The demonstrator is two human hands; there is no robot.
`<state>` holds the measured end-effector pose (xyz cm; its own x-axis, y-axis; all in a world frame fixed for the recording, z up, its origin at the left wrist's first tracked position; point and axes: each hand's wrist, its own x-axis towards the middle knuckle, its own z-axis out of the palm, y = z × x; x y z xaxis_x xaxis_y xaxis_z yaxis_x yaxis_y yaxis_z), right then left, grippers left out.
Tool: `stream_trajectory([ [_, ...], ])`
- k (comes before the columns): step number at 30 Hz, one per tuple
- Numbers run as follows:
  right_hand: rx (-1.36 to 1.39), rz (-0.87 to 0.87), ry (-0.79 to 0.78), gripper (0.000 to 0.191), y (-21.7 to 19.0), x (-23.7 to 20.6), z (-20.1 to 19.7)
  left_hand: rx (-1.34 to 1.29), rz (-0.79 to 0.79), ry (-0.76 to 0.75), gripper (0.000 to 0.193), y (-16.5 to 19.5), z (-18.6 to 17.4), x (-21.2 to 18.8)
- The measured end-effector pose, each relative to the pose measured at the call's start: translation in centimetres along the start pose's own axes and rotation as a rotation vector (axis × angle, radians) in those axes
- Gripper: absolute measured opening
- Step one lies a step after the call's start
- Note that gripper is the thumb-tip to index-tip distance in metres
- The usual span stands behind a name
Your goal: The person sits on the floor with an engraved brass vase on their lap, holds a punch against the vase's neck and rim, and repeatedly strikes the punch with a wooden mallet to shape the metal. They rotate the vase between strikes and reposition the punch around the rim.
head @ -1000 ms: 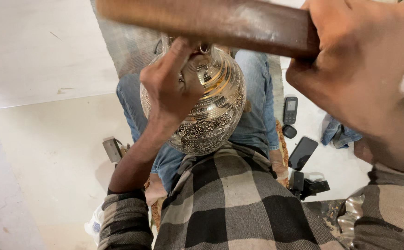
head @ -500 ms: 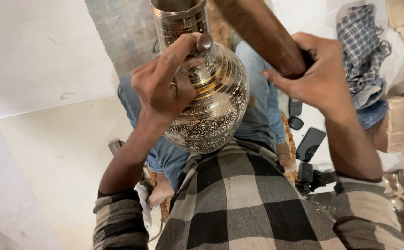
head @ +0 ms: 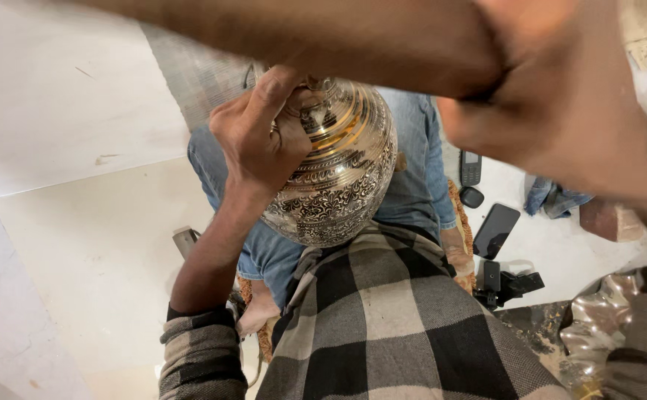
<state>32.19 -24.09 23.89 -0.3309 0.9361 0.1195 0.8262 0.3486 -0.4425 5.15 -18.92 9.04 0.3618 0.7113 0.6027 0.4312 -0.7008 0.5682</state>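
Note:
An engraved brass vase [head: 338, 185] lies tilted on my lap, against my blue jeans [head: 416, 178]. My left hand [head: 260, 137] presses on its shoulder near the neck, with the fingers pinched around a small metal punch [head: 317, 84] set on the surface. My right hand [head: 561, 111] is raised close to the camera and blurred. It is closed on a brown wooden stick [head: 301, 37] that crosses the top of the view above the vase. Part of the vase's neck is hidden behind the stick.
To my right on the white floor lie a small keypad phone [head: 470, 167], a dark smartphone [head: 495, 230], a black device [head: 509, 285] and a blue cloth [head: 553, 198]. Crumpled metal sheet [head: 598, 326] sits at lower right. A woven mat [head: 197, 67] lies ahead.
My right hand dropped with the stick toward the vase half a second ago, then rose again close to the camera. My left hand stayed on the vase.

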Motion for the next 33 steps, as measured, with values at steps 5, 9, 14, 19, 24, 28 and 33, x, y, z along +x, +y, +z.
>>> stream_trajectory([
  [5, -0.168, 0.002, -0.007, 0.036, -1.2, 0.7, 0.0, -0.034, -0.103, 0.009, 0.044, -0.1, -0.6, 0.1],
  [9, 0.254, 0.101, -0.002, 0.019, 0.0, 0.4, 1.3, -0.193, -0.032, 0.003, 0.032, -0.1, -1.2, 0.3],
  [14, 0.331, 0.031, 0.053, 0.022, 2.2, -1.0, 1.6, -0.208, 0.035, 0.041, 0.039, -0.4, -0.6, 1.0],
  [19, 0.303, 0.0, 0.037, 0.014, 1.2, -0.2, 0.1, -0.252, 0.009, 0.062, 0.039, -0.4, -0.6, 1.1],
  [24, -0.343, 0.172, -0.26, 0.028, -0.8, 1.8, -1.2, -0.23, -0.004, 0.033, 0.041, 0.0, -1.2, 1.5],
  [28, -0.047, -0.051, -0.075, 0.023, -1.5, 2.8, -1.1, -0.256, -0.035, 0.039, 0.041, 0.3, -1.3, 1.3],
  [33, 0.145, -0.003, -0.095, 0.03, -1.7, 2.6, -0.7, -0.267, -0.052, -0.009, 0.047, -0.1, -1.4, 1.0],
])
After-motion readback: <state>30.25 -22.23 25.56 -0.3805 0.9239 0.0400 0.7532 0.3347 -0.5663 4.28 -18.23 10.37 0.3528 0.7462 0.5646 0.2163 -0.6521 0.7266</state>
